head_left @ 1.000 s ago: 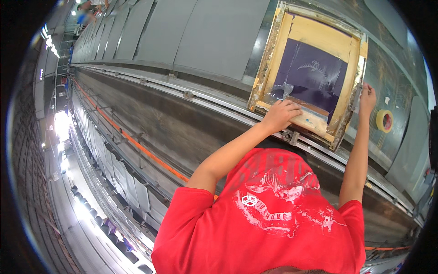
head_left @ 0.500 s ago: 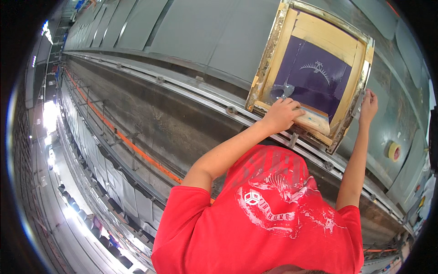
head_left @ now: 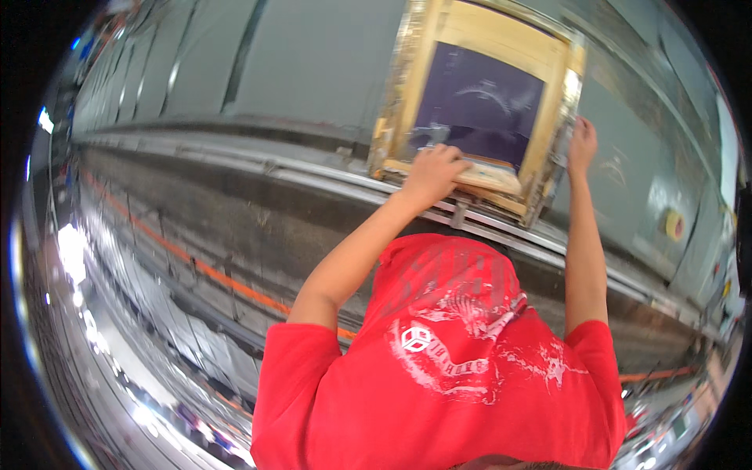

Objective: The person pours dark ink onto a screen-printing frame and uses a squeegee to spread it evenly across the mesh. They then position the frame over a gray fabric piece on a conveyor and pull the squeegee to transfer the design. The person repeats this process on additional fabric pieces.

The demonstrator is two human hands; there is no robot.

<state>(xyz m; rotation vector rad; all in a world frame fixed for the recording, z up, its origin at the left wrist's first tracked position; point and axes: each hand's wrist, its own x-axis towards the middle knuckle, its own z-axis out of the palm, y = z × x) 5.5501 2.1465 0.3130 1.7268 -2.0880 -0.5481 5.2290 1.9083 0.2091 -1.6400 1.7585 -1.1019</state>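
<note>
On the long grey surface (head_left: 313, 70), the wooden printing screen frame (head_left: 470, 31) lies flat, left hand (head_left: 433, 174) curled over its near rail and right hand (head_left: 582, 143) closed on its right edge; it looks stiff, fairly light, best gripped by the rails, not the fragile dark mesh (head_left: 478, 102).

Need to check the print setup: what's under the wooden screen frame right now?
The wooden screen frame lies flat on the long grey table, its near edge by a metal rail. Whatever lies beneath its dark mesh is covered. The left hand rests on a squeegee.
</note>
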